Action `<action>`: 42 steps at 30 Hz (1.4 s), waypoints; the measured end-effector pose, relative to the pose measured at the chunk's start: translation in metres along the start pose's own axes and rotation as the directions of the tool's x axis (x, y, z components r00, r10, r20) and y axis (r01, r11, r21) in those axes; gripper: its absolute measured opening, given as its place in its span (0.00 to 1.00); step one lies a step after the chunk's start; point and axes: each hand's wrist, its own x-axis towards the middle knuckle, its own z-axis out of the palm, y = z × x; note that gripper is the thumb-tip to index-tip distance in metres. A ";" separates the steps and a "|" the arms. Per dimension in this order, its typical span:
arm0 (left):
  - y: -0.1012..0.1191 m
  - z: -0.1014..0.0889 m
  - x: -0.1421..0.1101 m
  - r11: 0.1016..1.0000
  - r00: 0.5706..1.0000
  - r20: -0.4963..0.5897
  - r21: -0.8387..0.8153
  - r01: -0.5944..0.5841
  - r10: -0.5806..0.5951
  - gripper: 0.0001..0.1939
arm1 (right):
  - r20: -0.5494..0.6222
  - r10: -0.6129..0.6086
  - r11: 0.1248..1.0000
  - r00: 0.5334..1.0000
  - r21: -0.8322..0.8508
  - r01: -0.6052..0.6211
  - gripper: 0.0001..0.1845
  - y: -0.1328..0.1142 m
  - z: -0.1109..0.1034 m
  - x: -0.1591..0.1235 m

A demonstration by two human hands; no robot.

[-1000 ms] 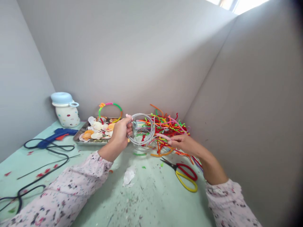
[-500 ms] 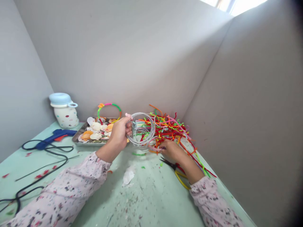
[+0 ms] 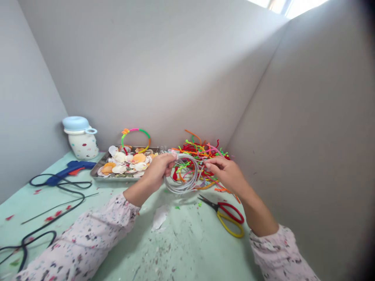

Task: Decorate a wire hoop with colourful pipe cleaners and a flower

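A coil of grey wire (image 3: 197,177) is gripped at its left side by my left hand (image 3: 159,169), with the fingers closed round it and the loops hanging to the right. My right hand (image 3: 227,173) is at the coil's right edge, thumb and forefinger pinched on what looks like a loose end of the wire. Behind the coil lies a heap of bright pipe cleaners (image 3: 211,148), partly hidden by the hands. Scissors (image 3: 231,214) with one red and one yellow handle lie below my right hand, blades toward the coil.
At left back stands a white bottle (image 3: 83,144) with a blue lid. A blue glue gun (image 3: 63,173) and its black cord lie in front. A metal tray (image 3: 98,171) holds shells, with a colourful pipe-cleaner hoop (image 3: 149,138) at its back. Walls enclose the table.
My right hand has risen from the pipe cleaners to the right edge of the coil, uncovering the scissors. My left hand has moved the coil right and slightly down.
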 end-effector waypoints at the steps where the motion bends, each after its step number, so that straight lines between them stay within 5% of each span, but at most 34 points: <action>1: -0.001 0.001 -0.001 0.999 1.000 0.030 0.034 0.002 -0.003 0.11 | -0.003 -0.018 1.000 1.000 0.009 0.018 0.11 -0.006 0.000 -0.001; 11: -0.003 0.008 -0.008 0.995 0.980 0.194 0.098 0.034 -0.052 0.07 | 0.012 -0.135 0.991 0.991 -0.013 0.135 0.07 -0.018 0.007 -0.004; 19: -0.005 0.009 -0.006 0.907 0.938 0.194 -0.259 0.331 -0.286 0.05 | -0.183 -0.272 0.957 0.945 -0.160 0.244 0.06 -0.032 0.017 -0.013; 23: -0.003 0.007 -0.003 0.857 0.936 0.123 -0.378 0.351 -0.329 0.04 | 0.028 -0.301 0.950 0.953 -0.074 0.302 0.06 -0.041 0.026 -0.022; 28: -0.001 0.005 -0.001 0.835 0.932 0.074 -0.422 0.352 -0.355 0.07 | 0.304 -0.306 0.941 0.902 -0.045 0.335 0.05 -0.039 0.035 -0.027; 42: 0.003 0.014 -0.003 0.801 0.935 0.005 -0.514 0.307 -0.355 0.10 | 0.313 -0.361 0.894 0.878 -0.150 0.422 0.06 -0.031 0.041 -0.027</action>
